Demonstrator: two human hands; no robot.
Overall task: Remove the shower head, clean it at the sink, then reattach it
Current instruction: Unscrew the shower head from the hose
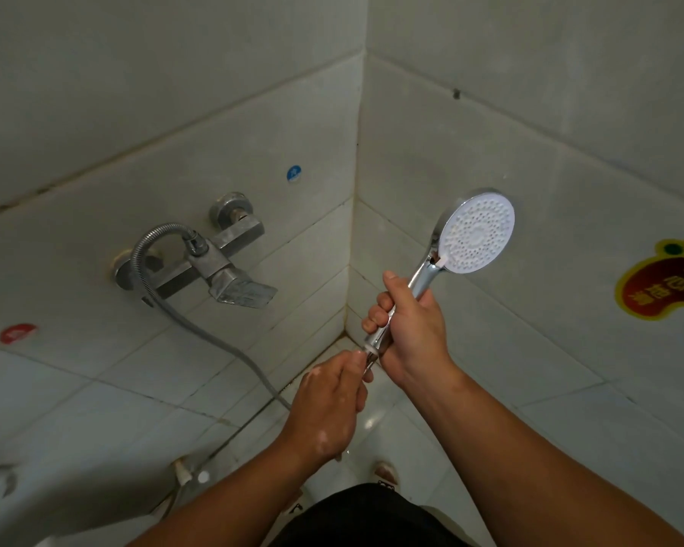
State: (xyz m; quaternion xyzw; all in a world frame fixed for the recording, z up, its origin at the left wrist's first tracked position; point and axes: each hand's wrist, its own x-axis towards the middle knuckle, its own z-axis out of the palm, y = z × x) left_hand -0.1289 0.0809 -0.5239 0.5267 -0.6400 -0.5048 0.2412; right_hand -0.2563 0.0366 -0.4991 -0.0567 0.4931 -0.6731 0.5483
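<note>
A chrome shower head (475, 231) with a round white spray face points up and toward me, right of the tiled corner. My right hand (405, 325) is wrapped around its handle. Just below, my left hand (328, 404) pinches the hose nut at the bottom end of the handle. The grey metal hose (198, 329) loops from the wall mixer tap (210, 258) down to my left hand, which hides its end fitting.
White tiled walls meet in a corner behind the hands. A blue dot sticker (294, 173) and a red one (18, 333) mark the tap wall. A yellow foot-shaped sticker (664, 282) is at the right. A white fixture (1, 491) sits lower left.
</note>
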